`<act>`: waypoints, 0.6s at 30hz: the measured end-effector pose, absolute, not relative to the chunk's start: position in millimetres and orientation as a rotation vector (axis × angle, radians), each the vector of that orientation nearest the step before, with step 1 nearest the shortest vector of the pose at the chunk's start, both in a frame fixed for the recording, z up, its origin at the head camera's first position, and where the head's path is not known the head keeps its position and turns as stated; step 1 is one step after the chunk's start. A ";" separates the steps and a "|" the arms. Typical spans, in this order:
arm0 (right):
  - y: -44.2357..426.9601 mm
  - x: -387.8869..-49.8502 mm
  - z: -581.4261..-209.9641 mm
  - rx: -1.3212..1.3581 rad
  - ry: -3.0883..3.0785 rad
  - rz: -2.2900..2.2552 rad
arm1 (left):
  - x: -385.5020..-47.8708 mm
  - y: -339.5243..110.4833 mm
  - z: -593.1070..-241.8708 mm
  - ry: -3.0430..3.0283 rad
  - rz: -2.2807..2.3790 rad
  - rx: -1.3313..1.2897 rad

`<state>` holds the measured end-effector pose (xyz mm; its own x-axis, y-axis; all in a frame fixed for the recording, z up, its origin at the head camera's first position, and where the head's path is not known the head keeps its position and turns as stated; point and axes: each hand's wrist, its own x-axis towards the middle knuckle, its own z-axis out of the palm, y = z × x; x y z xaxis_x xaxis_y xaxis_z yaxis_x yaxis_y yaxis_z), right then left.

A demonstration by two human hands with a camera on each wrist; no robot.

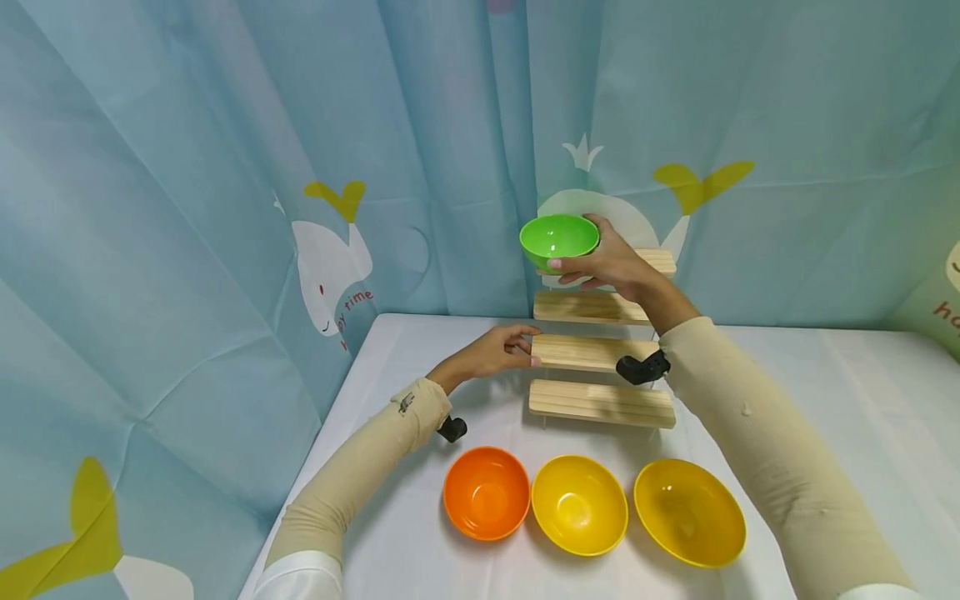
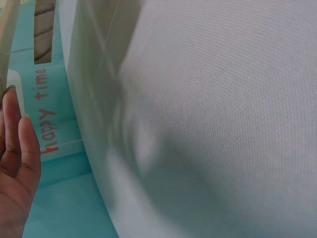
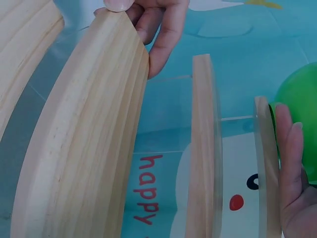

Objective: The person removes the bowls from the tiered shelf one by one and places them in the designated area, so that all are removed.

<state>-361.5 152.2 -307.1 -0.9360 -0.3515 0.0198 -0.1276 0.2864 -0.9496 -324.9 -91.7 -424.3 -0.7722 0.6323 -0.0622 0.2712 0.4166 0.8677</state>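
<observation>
My right hand [image 1: 611, 262] holds a green bowl [image 1: 558, 237] by its right side, thumb toward the front, at the left end of the top board of a tiered wooden rack [image 1: 600, 403]. In the right wrist view, the green bowl [image 3: 303, 114] is just past the top board [image 3: 269, 168]; whether its base rests there I cannot tell. My left hand [image 1: 491, 352] pinches the left end of the rack's second board from the bottom [image 1: 585, 353]. The thumb lies on the front of that board [image 3: 81, 119] and the fingers go behind it.
In front of the rack, an orange bowl [image 1: 487, 493], a yellow bowl [image 1: 579, 505] and a darker yellow bowl [image 1: 690, 512] stand in a row on the white tabletop [image 1: 405, 533]. Close behind the rack hangs a light blue curtain [image 1: 450, 167] with whale prints.
</observation>
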 end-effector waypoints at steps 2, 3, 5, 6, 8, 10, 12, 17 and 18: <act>152.0 -360.9 -307.2 -0.448 2.365 -1.714 | -325.3 -91.5 -424.6 2.292 1.299 0.774; 152.0 -360.6 -307.3 -0.449 2.369 -1.714 | -325.5 -91.3 -424.7 2.291 1.298 0.776; 152.1 -360.1 -307.3 -0.451 2.379 -1.713 | -325.9 -90.8 -425.0 2.290 1.296 0.780; 152.1 -359.8 -307.4 -0.451 2.384 -1.710 | -326.0 -90.6 -424.9 2.290 1.295 0.782; 152.0 -358.9 -307.6 -0.445 2.392 -1.707 | -326.0 -90.6 -424.9 2.291 1.293 0.786; 151.5 -358.1 -308.1 -0.440 2.395 -1.713 | -325.7 -91.1 -424.6 2.291 1.292 0.789; 150.6 -357.4 -308.8 -0.443 2.392 -1.721 | -325.7 -91.8 -424.5 2.295 1.287 0.788; 148.6 -355.7 -310.1 -0.472 2.375 -1.751 | -325.9 -93.8 -424.7 2.318 1.278 0.788; 148.6 -355.3 -310.3 -0.473 2.376 -1.752 | -325.6 -93.9 -424.4 2.318 1.279 0.788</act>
